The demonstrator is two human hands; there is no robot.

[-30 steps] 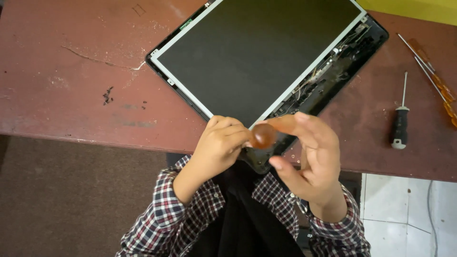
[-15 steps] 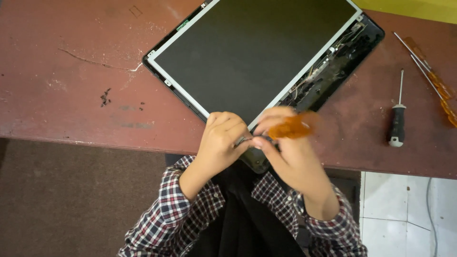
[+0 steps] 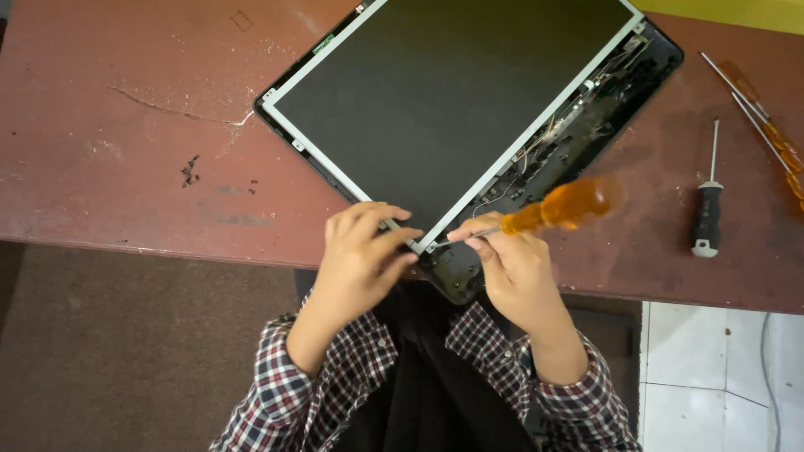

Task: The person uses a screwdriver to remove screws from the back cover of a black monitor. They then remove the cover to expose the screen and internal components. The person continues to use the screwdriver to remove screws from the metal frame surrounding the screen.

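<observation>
Two hands work at the near corner of a dismantled laptop screen [image 3: 452, 100] that lies skewed on a worn reddish desk [image 3: 126, 167]; the dark panel, framed by thin silver rails, sits in a black shell [image 3: 586, 134] whose right side is bared, showing loose wires and small fittings; the left hand [image 3: 364, 255] is curled, its fingers pressed down on the bottom corner of the panel where the two rails meet, holding no loose thing that can be seen; the right hand [image 3: 511, 268] is closed on the metal shaft of an orange-handled screwdriver [image 3: 561, 208], pinching it low near the tip, with the blurred translucent handle slanting up and to the right over the shell; the tip touches the panel's corner bracket just beside the left fingertips; both forearms wear checked sleeves [image 3: 285, 393] in red, white and dark blue; well apart on the right of the desk a black-handled screwdriver [image 3: 708, 209] lies with its shaft pointing away from the person, and further right, at the frame's edge, two more orange-handled screwdrivers [image 3: 766, 125] lie side by side at a slant; below the desk edge there is brown floor on the left and pale tiles on the right.
</observation>
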